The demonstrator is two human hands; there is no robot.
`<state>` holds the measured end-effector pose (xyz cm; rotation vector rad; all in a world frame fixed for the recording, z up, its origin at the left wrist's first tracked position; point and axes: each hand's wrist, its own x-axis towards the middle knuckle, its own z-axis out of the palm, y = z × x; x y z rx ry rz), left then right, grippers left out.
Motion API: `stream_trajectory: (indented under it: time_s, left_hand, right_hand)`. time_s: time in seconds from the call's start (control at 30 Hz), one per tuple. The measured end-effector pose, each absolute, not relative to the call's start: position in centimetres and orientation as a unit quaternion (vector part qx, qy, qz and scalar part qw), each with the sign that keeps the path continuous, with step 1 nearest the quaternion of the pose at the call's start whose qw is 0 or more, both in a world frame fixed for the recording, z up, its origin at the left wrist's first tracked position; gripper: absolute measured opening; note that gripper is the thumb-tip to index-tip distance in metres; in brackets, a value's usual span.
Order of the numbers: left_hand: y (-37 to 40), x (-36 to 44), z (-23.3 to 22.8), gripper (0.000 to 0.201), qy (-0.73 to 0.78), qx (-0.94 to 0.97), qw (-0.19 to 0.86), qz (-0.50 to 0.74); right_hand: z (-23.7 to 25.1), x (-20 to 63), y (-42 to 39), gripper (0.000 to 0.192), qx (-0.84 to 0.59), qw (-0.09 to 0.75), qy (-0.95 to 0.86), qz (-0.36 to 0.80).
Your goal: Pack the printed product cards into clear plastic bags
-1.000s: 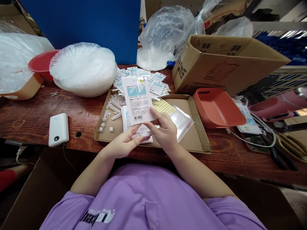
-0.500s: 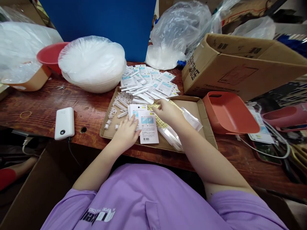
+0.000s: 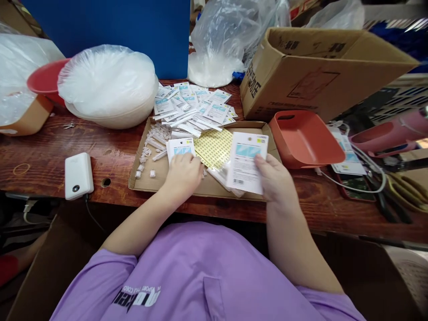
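My right hand (image 3: 274, 179) holds a white printed packet card (image 3: 246, 161) by its right edge, over the right part of a shallow cardboard tray (image 3: 174, 187). My left hand (image 3: 183, 175) lies palm down on a small stack of similar cards (image 3: 181, 146) in the tray's middle. Between the two sits a yellow sticker sheet (image 3: 214, 146). Clear plastic sleeves (image 3: 218, 174) lie partly under the held card. Small white plastic pieces (image 3: 152, 145) are scattered in the tray's left part.
More packet cards (image 3: 195, 108) are piled behind the tray. A white bowl with a plastic bag (image 3: 109, 91) stands back left, a white power bank (image 3: 78, 174) at the left. An orange bin (image 3: 304, 140) and an open cardboard box (image 3: 317, 73) stand to the right, with cables (image 3: 364, 178).
One second ago both hands held a card upright. It was laid on the stack, then my right hand moved right holding a card while my left hand stayed on the stack.
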<state>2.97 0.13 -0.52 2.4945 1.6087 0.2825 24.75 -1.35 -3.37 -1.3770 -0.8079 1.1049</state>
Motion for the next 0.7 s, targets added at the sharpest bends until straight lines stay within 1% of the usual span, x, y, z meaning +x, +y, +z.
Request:
stream_trajectory:
  time_s: [0.07, 0.1, 0.2, 0.27, 0.37, 0.43, 0.5, 0.53, 0.6, 0.7]
  left_hand:
    - [1.4, 6.2, 0.4, 0.038, 0.498, 0.861, 0.081, 0.066]
    - [2.1, 8.0, 0.6, 0.043, 0.485, 0.869, 0.085, 0.041]
    - [4.0, 12.7, -0.1, 0.079, 0.547, 0.826, 0.111, -0.081]
    - [4.9, 14.5, -1.0, 0.094, 0.562, 0.81, 0.112, -0.125]
    - [5.6, 15.2, -2.1, 0.103, 0.58, 0.799, 0.115, -0.113]
    - [5.8, 14.9, -2.3, 0.107, 0.603, 0.782, 0.13, -0.091]
    - [6.0, 14.6, -2.3, 0.103, 0.615, 0.765, 0.17, -0.085]
    - [6.1, 14.4, -2.1, 0.097, 0.615, 0.759, 0.199, -0.078]
    - [6.2, 14.1, -1.7, 0.075, 0.61, 0.752, 0.245, -0.037]
    - [6.0, 13.2, -0.8, 0.034, 0.606, 0.75, 0.261, 0.042]
  right_hand:
    - [-4.2, 27.1, -3.1, 0.025, -0.599, 0.602, -0.229, 0.476]
    - [-4.6, 28.0, -4.1, 0.023, -0.604, 0.606, -0.195, 0.479]
    - [-5.2, 29.5, -6.9, 0.024, -0.606, 0.594, -0.163, 0.504]
    - [-5.0, 29.8, -8.4, 0.03, -0.591, 0.583, -0.166, 0.532]
    - [-4.6, 30.1, -9.7, 0.041, -0.561, 0.58, -0.192, 0.559]
    - [-4.5, 30.3, -9.9, 0.043, -0.554, 0.579, -0.212, 0.56]
    - [-4.5, 30.4, -9.8, 0.043, -0.55, 0.576, -0.233, 0.558]
    - [-4.5, 30.5, -9.6, 0.042, -0.548, 0.576, -0.243, 0.556]
    - [-4.6, 30.4, -9.3, 0.041, -0.546, 0.583, -0.259, 0.543]
    - [-4.5, 29.9, -9.3, 0.035, -0.543, 0.587, -0.268, 0.537]
